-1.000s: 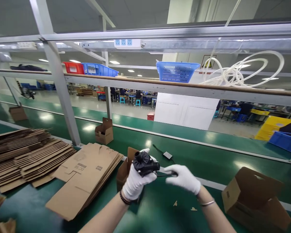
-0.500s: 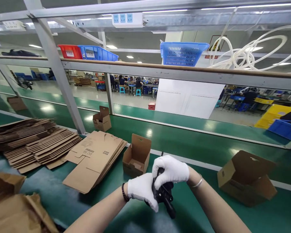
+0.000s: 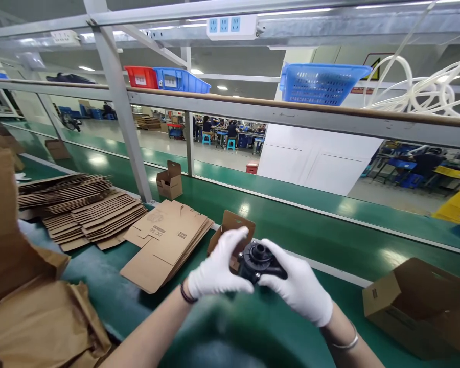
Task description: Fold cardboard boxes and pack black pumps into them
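Shifts right hand (image 3: 301, 286) from atop the black part (image 3: 256, 258) to its right side, gripping it, with left hand (image 3: 219, 266) spread wide, perhaps risking a drop through slack grip.

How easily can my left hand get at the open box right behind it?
Probably yes: your left hand is open just in front of the open box, nothing visible between them, though the black part in your right hand sits close.
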The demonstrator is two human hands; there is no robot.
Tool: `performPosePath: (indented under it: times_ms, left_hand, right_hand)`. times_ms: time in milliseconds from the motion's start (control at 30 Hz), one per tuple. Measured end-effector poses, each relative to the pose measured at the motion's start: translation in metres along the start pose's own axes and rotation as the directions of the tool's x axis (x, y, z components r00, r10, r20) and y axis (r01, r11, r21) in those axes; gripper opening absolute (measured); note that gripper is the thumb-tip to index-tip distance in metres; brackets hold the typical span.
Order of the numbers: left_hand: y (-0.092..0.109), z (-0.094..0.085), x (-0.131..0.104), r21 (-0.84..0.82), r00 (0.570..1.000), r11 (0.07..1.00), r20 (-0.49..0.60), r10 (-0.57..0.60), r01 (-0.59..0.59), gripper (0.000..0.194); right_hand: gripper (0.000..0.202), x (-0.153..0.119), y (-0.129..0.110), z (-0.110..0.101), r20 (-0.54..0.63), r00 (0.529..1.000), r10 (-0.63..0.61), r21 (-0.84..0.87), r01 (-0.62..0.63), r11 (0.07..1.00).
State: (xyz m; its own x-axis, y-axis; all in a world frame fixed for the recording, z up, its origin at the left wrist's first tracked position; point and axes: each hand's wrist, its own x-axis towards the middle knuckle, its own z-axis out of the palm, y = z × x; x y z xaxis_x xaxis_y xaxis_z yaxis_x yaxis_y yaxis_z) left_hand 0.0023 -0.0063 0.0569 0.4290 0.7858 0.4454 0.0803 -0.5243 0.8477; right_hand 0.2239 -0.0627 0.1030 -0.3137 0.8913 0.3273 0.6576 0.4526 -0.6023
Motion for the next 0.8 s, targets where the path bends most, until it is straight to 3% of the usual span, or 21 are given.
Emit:
performPosePath:
  times_ms: [33,100,200,333,500,600,700,800]
  left_hand:
    - [-0.009,-0.017,0.006,0.048,1.0,0.999,-0.028,0.011,-0.009,0.113]
    - [-0.035,-0.044,0.019,-0.039,0.986,0.996,-0.147,-0.082,0.077,0.109]
    - [-0.077,-0.057,0.03,-0.217,0.966,0.956,-0.123,-0.227,0.197,0.111]
    - [-0.107,-0.04,0.016,-0.261,0.977,0.944,-0.007,-0.212,0.203,0.117]
    - [-0.11,-0.02,-0.017,-0.2,0.978,0.964,0.152,-0.146,0.175,0.154]
    - [-0.11,-0.009,-0.024,-0.108,0.987,0.985,0.101,-0.123,0.133,0.145]
    - [-0.109,0.001,-0.023,-0.02,0.992,0.994,0.067,-0.104,0.106,0.138]
    - [-0.103,0.009,-0.023,0.09,0.976,0.973,0.033,-0.215,0.211,0.14]
  right_hand:
    - [0.061,0.004,0.003,-0.004,-0.036,0.999,-0.005,-0.014,0.005,1.0]
    - [0.059,0.016,0.007,-0.013,-0.07,0.997,-0.017,-0.025,0.015,1.0]
    - [0.059,0.043,0.01,-0.015,-0.015,0.999,-0.03,-0.021,0.029,0.999]
    - [0.057,0.08,0.013,0.001,0.162,0.987,0.02,-0.143,0.003,0.99]
    - [0.057,0.101,0.017,0.017,0.394,0.916,0.076,-0.348,0.072,0.935]
    - [0.049,0.107,0.011,0.022,0.537,0.841,0.068,-0.383,0.171,0.908]
    - [0.038,0.116,0.006,0.041,0.654,0.75,0.1,-0.403,0.234,0.885]
    - [0.03,0.125,0.011,0.076,0.676,0.733,0.084,-0.342,0.21,0.916]
